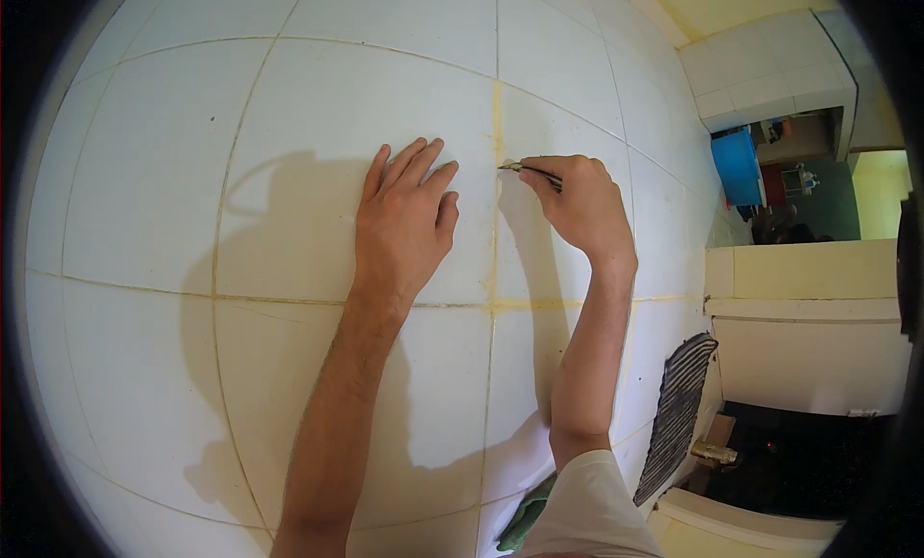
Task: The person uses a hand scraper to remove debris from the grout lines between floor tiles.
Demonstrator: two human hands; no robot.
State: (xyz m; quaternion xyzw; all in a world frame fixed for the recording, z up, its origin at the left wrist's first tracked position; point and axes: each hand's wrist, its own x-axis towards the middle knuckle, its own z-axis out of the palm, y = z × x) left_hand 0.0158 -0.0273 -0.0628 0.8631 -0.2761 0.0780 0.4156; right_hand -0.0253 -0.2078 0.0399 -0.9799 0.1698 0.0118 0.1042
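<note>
My left hand (404, 207) rests flat on a white floor tile (318, 96), fingers spread and holding nothing. A slim, dark tool with a pointed tip (514, 166) is pinched in my right hand (585, 204). Its exact kind is too small to make out. The tip points left, at the yellowish grout line (496, 125) between two tiles; whether it touches the grout I cannot tell. Yellow colour also marks the crossing joint (549, 305) nearer to me.
A grey-and-black striped mat (677, 414) lies at the right by a doorway. Farther off stands a blue tub (737, 168) beneath a tiled counter (770, 72). Something green, like cloth (526, 515), shows beside my right sleeve. My shadow falls across the tiles.
</note>
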